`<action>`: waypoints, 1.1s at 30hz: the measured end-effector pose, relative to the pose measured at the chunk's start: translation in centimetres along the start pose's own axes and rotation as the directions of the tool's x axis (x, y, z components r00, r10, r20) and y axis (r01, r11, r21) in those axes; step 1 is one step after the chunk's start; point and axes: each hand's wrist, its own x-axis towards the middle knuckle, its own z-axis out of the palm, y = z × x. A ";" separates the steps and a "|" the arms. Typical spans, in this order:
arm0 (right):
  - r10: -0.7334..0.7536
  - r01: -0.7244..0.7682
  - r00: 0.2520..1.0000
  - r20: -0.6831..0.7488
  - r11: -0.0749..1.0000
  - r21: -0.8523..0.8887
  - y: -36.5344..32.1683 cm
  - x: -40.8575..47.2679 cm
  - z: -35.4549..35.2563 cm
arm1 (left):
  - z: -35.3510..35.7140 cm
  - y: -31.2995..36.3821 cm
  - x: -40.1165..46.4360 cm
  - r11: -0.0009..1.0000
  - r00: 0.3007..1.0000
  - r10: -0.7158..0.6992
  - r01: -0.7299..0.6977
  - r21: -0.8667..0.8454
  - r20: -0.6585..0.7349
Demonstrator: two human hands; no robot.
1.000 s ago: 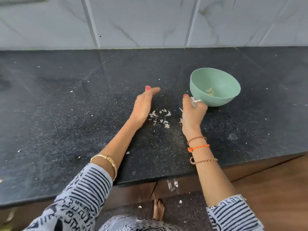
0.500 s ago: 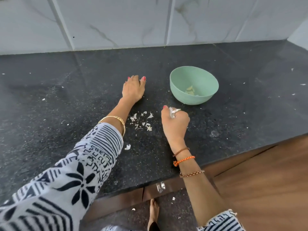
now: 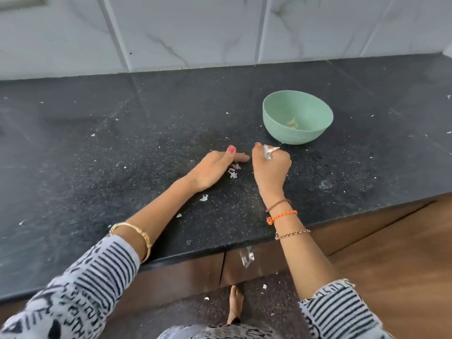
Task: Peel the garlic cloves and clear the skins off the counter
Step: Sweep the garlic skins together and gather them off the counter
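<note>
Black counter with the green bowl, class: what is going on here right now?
A person is gathering garlic skins off the black counter. The left hand lies flat on its edge, fingers straight, beside a small heap of skins. The right hand is curled around a bunch of skins already picked up, close to the green bowl, which holds a few peeled cloves. Stray bits remain on the counter and the floor.

Head view looks steeply down, close over the counter (image 3: 122,148).
</note>
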 end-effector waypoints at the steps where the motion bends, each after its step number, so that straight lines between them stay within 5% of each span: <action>1: -0.011 0.011 1.000 0.001 1.000 -0.004 -0.1 -0.1 -0.1 | -0.2 0.1 -0.8 0.997 0.999 -0.028 0.026 -0.074 -0.026; 4: -0.011 0.011 1.000 -0.002 1.000 -0.017 -0.4 -0.5 -0.1 | -1.8 0.6 -3.0 0.992 0.975 -0.096 0.077 -0.101 -0.200; 10: 0.007 -0.008 1.000 -0.029 0.999 -0.052 -0.8 -2.4 -0.7 | -1.2 1.4 -8.4 0.962 0.872 -0.085 0.198 0.189 -0.482; 15: -0.026 0.024 1.000 -0.008 0.989 -0.143 -1.3 -3.5 -0.7 | 3.4 1.3 -10.2 0.845 0.810 -0.274 0.460 0.272 -0.519; 22: 0.027 -0.023 0.996 -0.084 0.999 0.043 -1.5 -3.7 -1.1 | 4.9 3.0 -3.5 0.962 0.746 -0.194 0.272 0.027 -0.637; 27: 0.218 -0.149 0.960 -0.173 0.927 0.344 -1.4 -3.0 -2.7 | 5.7 5.2 0.5 0.969 0.824 -0.227 0.242 -0.040 -0.519; 30: 0.318 -0.207 0.931 -0.181 0.866 0.456 -0.6 -2.1 -4.1 | 5.8 5.9 1.1 0.953 0.851 -0.281 0.194 -0.232 -0.444; 33: 0.376 -0.258 0.915 -0.147 0.824 0.505 -0.2 -1.3 -4.9 | 4.3 5.5 0.1 0.960 0.817 -0.239 0.119 -0.253 -0.524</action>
